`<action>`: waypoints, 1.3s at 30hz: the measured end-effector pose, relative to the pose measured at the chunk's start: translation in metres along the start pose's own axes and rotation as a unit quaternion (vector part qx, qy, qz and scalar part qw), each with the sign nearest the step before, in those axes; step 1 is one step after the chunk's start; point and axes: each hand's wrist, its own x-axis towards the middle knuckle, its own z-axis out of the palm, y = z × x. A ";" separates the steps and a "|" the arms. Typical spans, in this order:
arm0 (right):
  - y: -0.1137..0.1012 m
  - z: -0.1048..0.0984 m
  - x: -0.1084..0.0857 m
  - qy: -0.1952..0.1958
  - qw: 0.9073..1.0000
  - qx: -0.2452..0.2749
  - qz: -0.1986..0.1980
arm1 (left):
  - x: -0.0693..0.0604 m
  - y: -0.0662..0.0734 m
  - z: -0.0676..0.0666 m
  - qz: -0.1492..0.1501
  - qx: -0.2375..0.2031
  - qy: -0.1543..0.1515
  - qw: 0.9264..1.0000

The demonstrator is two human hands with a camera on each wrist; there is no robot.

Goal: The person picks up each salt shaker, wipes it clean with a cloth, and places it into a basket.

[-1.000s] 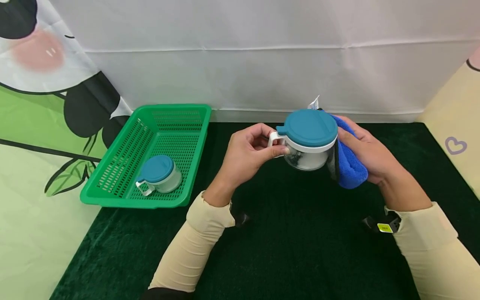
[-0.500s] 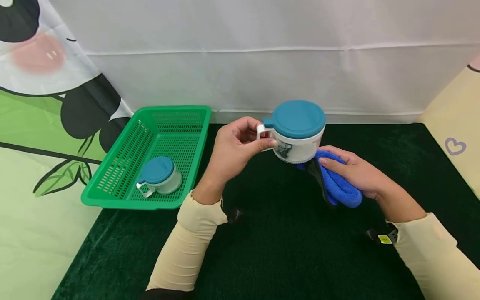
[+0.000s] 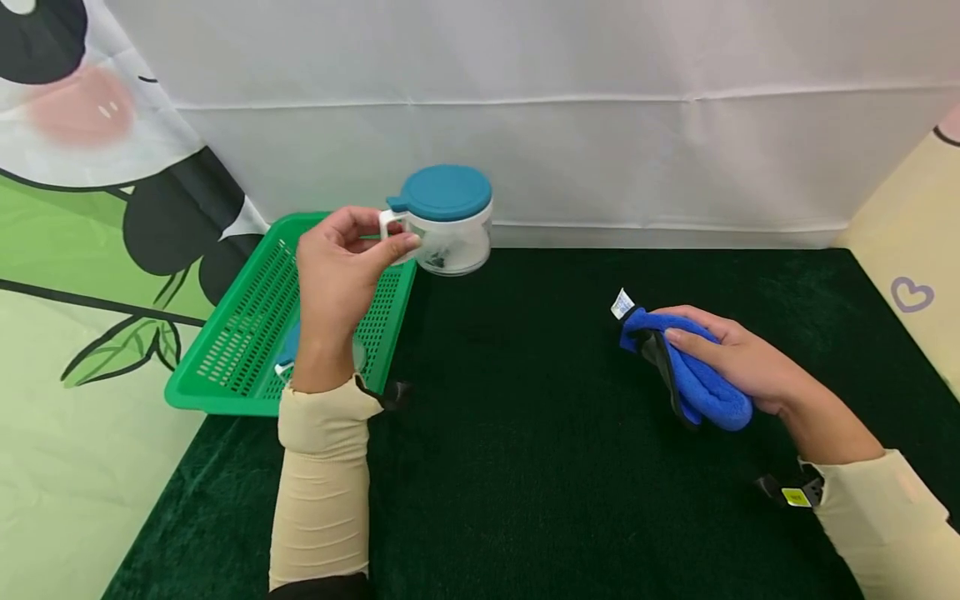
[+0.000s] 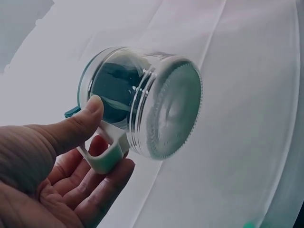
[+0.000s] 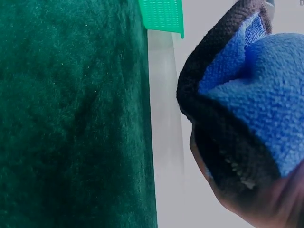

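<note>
In the head view my left hand (image 3: 341, 275) pinches the white handle of a clear glass jar with a blue lid (image 3: 450, 200), held up near the basket's right rim. The left wrist view shows the thumb pressed at the top of the handle and the fingers curled under it, with the glass base of the jar (image 4: 178, 109) turned to the camera. On the right, my right hand (image 3: 742, 358) grips a folded blue cloth (image 3: 697, 387) with dark edging and a white tag. That cloth (image 5: 280, 95) fills the right side of the right wrist view.
A green plastic basket (image 3: 217, 404) stands at the left on the dark green tablecloth (image 3: 540, 458). Inside it a second blue-lidded jar (image 3: 291, 346) is mostly hidden behind my left forearm. A white curtain (image 3: 600, 167) hangs behind the table.
My left hand has carried the jar left and upward, away from the cloth, toward the basket. The right hand with the cloth has dropped lower and ended slightly farther right.
</note>
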 end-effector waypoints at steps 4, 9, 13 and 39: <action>0.003 -0.001 -0.001 -0.002 1.000 0.001 -0.001 | 0.006 -0.003 -0.021 -0.027 0.006 0.036 0.999; 0.005 -0.003 -0.002 -0.002 1.000 0.002 0.003 | 0.012 -0.012 -0.044 -0.051 0.031 0.062 0.996; 0.006 -0.005 -0.003 -0.003 1.000 0.006 0.003 | 0.020 -0.020 -0.059 -0.071 0.071 0.075 0.992; 0.009 -0.017 -0.005 -0.007 1.000 0.011 0.009 | 0.066 -0.093 -0.110 -0.212 0.382 -0.037 0.899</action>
